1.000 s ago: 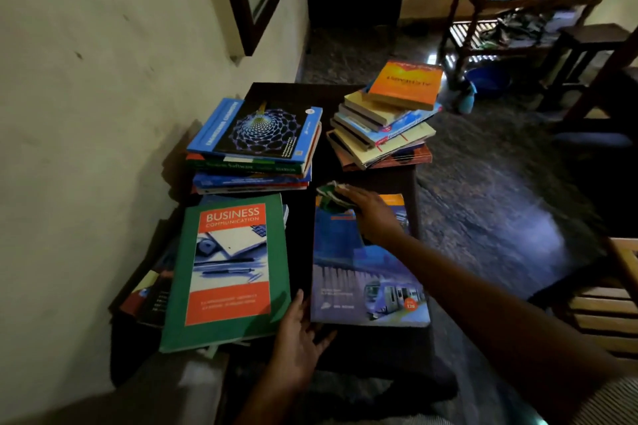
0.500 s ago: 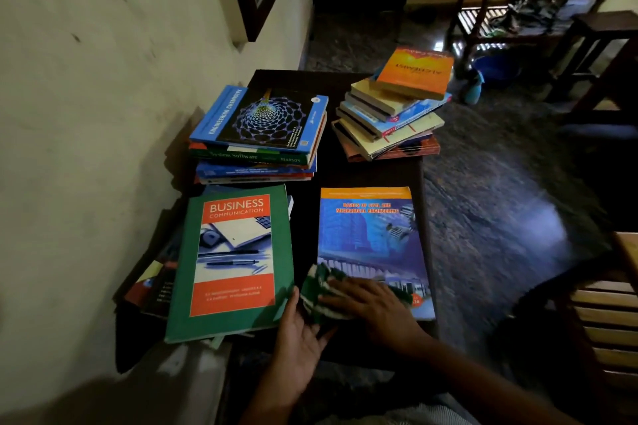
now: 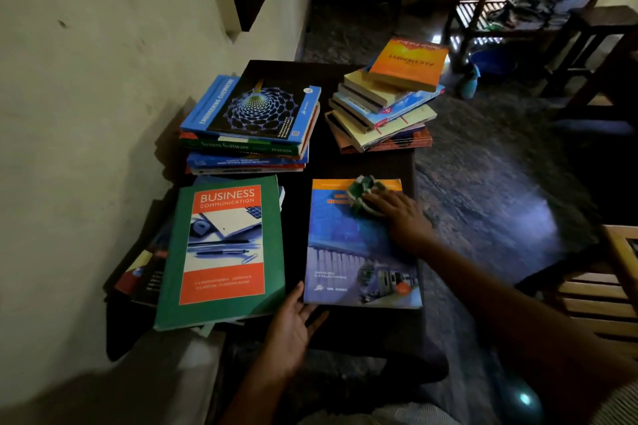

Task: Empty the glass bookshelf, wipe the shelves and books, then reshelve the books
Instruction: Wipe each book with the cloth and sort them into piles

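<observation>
Well, at the worktop's (image 3: 297,217) left edge the green book (image 3: 221,248) lies atop others, set aside I'd guess. The left hand (image 3: 290,331) rests with straight fingers at the near corner of the blue book (image 3: 355,252), gripping nothing, likely to stop it sliding. At that book's far end the crumpled cloth (image 3: 364,195) is pressed down by the right hand (image 3: 400,214), fingers nearly flat, apparently wiping the cover.

Dim, wide-angle-warped room; daylight glares off the floor (image 3: 518,210), corners sink into shadow.
</observation>
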Tool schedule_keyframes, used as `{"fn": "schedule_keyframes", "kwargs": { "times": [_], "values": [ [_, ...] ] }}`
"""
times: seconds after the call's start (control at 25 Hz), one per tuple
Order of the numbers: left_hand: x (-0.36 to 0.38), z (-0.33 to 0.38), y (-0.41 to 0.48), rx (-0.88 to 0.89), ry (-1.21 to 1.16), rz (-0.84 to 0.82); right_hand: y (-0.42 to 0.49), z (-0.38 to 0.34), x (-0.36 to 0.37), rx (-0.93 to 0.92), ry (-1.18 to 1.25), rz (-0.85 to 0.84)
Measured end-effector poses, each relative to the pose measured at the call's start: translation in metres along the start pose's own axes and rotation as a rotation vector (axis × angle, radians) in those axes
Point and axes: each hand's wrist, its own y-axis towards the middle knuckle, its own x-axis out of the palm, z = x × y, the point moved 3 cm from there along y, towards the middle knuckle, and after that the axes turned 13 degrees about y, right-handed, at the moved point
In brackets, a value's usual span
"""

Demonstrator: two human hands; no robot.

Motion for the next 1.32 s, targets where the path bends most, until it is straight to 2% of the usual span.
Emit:
{"fn": "schedule_keyframes", "kwargs": {
  "times": [0.2,0.32,0.4,0.48,0.56,0.68,0.72,0.84,0.92,1.04,1.16,1.24,1.32],
  "values": [
    [-0.003,-0.001,0.006,-0.007,-0.006,0.033,-0.106,-0.033,0.028,-0.107,0.11,-0.051],
    [0.0,-0.001,0.008,0.016,0.085,0.053,-0.158,-0.043,0.037,-0.138,0.145,-0.034],
    [0.01,0.003,0.005,0.082,0.178,0.046,-0.161,-0.046,0.029,-0.127,0.276,-0.03],
    [0.025,0.007,0.0,0.155,0.203,0.056,-0.149,-0.05,0.016,-0.091,0.444,0.069],
    [0.042,0.016,-0.008,0.223,0.186,0.078,-0.131,-0.059,0.0,-0.041,0.518,0.241],
    [0.057,0.045,-0.014,0.318,0.112,0.086,-0.106,-0.077,-0.031,-0.086,0.567,0.377],
    [0.06,0.06,-0.019,0.404,0.158,0.083,-0.1,-0.081,-0.041,-0.114,0.593,0.409],
    [0.076,0.107,-0.036,0.86,0.492,0.154,-0.084,-0.087,-0.071,-0.162,0.653,0.49],
    [0.089,0.119,-0.05,1.166,0.612,0.184,-0.082,-0.086,-0.083,-0.176,0.68,0.539],
    [0.098,0.106,-0.036,1.479,0.894,0.199,-0.093,-0.079,-0.087,-0.148,0.766,0.625],
    [0.079,0.059,0.013,1.734,1.479,0.264,-0.111,-0.068,-0.065,-0.058,0.983,0.638],
    [0.062,0.012,0.037,1.73,1.828,0.196,-0.123,-0.053,-0.044,0.02,0.987,0.602],
    [0.046,-0.019,0.046,1.598,1.92,0.095,-0.13,-0.043,-0.026,0.057,0.929,0.558]
  ]
}}
